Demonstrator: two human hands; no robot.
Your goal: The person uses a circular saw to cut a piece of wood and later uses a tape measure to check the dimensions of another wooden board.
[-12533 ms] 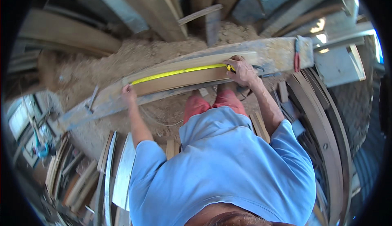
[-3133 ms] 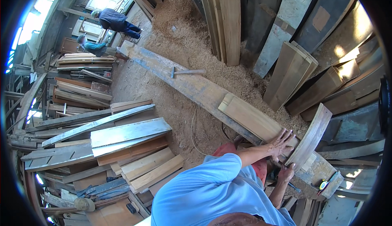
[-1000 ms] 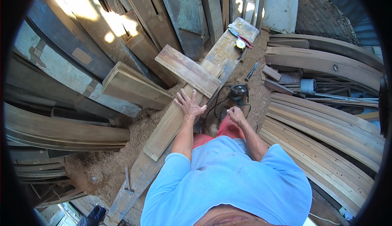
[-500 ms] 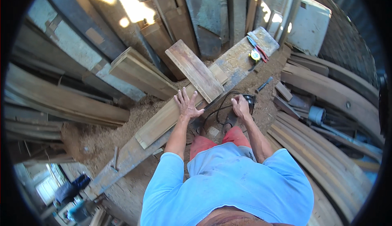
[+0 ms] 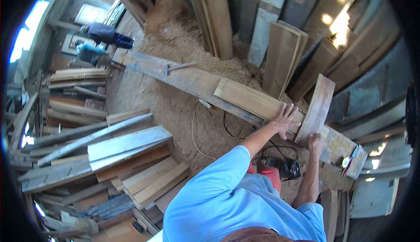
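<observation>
Working over a long, narrow, weathered grey-brown plank bench [image 5: 192, 82], slanting from upper left to lower right. Resting left hand [image 5: 285, 121], fanned wide and released, palm down on a long, flat, pale-tan wooden board [image 5: 249, 95] laid lengthwise along the bench. Just beside the spread fingers: a shorter, flat, reddish-grey wooden board [image 5: 318, 104], set crosswise and jutting beyond the bench's far edge. With right hand [image 5: 316, 142] curled at that crosswise board's near end — cannot tell whether clenched on it or merely touching. Farther right, near the bench's end: a small, rounded, yellow-and-black tape measure [image 5: 345, 161]. Well away along the bench the other way: a slim, grey, L-shaped tool [image 5: 180, 66]. Below the near edge, on the brown, dusty floor [image 5: 175, 111]: a black corded power tool [image 5: 291, 168]. Round about — leaning brown boards [image 5: 280, 60], stacked pale-brown planks [image 5: 144, 183], and, by the far end, two co-workers [image 5: 105, 33] in dark-blue and teal clothing.
</observation>
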